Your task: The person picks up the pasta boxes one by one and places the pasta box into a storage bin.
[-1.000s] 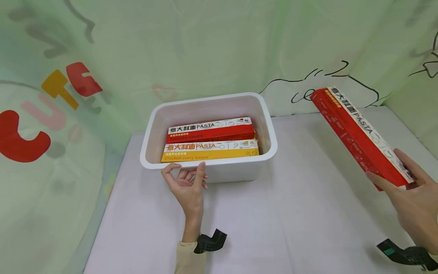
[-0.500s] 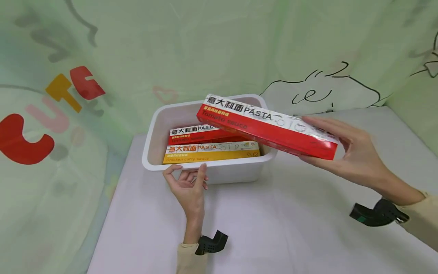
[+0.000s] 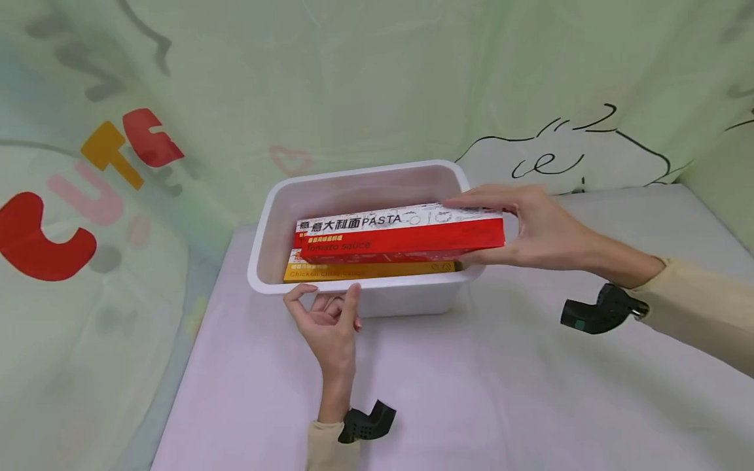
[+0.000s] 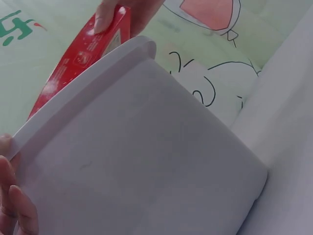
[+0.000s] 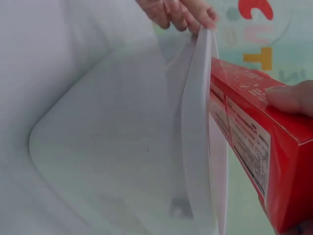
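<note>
My right hand [image 3: 533,226] grips the right end of a red tomato sauce pasta box [image 3: 400,241], thumb on the near side. The box is held roughly level over the white plastic bin [image 3: 406,302], its left end over the opening. Beneath it, another red pasta box [image 3: 298,239] and a yellow chicken curry pasta box [image 3: 377,271] lie in the bin, mostly covered. At the bin's front rim, my left hand [image 3: 326,327] holds on with thumb and forefinger, its other fingers bent below the lip. In the right wrist view, the held box [image 5: 254,127] slants above the rim.
The bin stands on a table with a pale cloth [image 3: 424,392]. Behind and to the left hangs a green printed curtain [image 3: 365,85]. Black wrist cameras [image 3: 601,311] are worn on both wrists.
My right hand has carried the red pasta box leftward from the right side to over the bin and turned it nearly level. My left hand has stayed at the rim.
</note>
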`<action>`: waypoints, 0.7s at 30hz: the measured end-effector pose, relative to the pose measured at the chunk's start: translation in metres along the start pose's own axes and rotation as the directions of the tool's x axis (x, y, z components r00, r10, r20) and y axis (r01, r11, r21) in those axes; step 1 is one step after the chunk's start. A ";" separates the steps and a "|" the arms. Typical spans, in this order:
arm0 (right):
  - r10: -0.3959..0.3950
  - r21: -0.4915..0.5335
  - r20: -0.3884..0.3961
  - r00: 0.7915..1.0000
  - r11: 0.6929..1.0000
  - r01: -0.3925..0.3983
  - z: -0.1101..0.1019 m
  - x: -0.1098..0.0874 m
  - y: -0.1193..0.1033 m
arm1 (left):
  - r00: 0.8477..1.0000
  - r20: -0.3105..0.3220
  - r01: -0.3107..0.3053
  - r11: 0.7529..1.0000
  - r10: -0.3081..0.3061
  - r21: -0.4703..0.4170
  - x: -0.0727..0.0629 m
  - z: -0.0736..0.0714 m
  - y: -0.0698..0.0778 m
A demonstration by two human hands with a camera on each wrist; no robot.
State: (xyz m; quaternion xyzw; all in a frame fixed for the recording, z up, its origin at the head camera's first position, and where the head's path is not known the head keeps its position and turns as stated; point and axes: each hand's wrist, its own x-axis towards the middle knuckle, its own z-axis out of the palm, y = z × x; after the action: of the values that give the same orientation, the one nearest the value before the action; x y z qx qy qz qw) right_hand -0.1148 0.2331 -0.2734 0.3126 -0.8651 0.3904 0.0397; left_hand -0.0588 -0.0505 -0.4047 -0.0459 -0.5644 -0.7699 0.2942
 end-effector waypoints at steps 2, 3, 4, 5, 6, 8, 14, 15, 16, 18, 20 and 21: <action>0.028 0.037 0.039 0.999 0.999 -0.029 0.005 0.005 -0.006 | 1.000 -0.005 -0.003 1.000 0.003 0.006 -0.002 -0.001 0.001; 0.040 0.041 0.055 0.998 0.998 -0.043 0.008 0.008 -0.009 | 1.000 -0.007 -0.005 1.000 0.005 0.009 -0.002 -0.001 0.002; 0.049 0.037 0.066 0.997 0.998 -0.051 0.010 0.011 -0.011 | 1.000 -0.007 -0.006 1.000 0.006 0.008 -0.003 -0.002 0.003; 0.046 0.033 0.076 0.996 0.998 -0.049 0.013 0.013 -0.012 | 1.000 -0.005 -0.008 1.000 0.008 0.006 -0.003 -0.002 0.003; 0.046 0.026 0.085 0.995 0.998 -0.048 0.015 0.016 -0.014 | 1.000 -0.001 -0.009 1.000 0.009 0.004 -0.003 -0.002 0.004; 0.051 0.021 0.102 0.994 0.998 -0.053 0.019 0.022 -0.015 | 1.000 0.003 -0.010 1.000 0.010 0.002 -0.003 -0.002 0.005; 0.057 0.051 0.153 0.987 0.997 -0.065 0.030 0.039 -0.013 | 1.000 -0.001 -0.010 1.000 0.010 0.007 -0.002 -0.002 0.006; 0.058 0.055 0.157 0.986 0.996 -0.068 0.032 0.041 -0.011 | 1.000 -0.003 -0.009 1.000 0.009 0.009 -0.002 -0.002 0.006; 0.059 0.058 0.161 0.985 0.996 -0.069 0.034 0.043 -0.010 | 1.000 -0.005 -0.009 1.000 0.009 0.013 -0.002 -0.002 0.006; 0.058 0.066 0.167 0.984 0.995 -0.070 0.039 0.047 -0.007 | 1.000 -0.010 -0.010 1.000 0.010 0.020 -0.002 -0.002 0.006; 0.051 0.070 0.171 0.984 0.995 -0.064 0.042 0.050 -0.005 | 1.000 -0.010 -0.007 1.000 0.007 0.025 -0.002 -0.002 0.006; 0.050 0.071 0.173 0.984 0.995 -0.063 0.043 0.051 -0.004 | 1.000 -0.010 -0.003 1.000 0.003 0.028 -0.002 -0.002 0.006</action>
State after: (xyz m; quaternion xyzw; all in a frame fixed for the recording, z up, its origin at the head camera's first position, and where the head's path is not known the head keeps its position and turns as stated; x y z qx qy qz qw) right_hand -0.1456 0.1753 -0.2848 0.3215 -0.8583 0.3957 -0.0577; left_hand -0.0532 -0.0528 -0.4011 -0.0386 -0.5734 -0.7618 0.2989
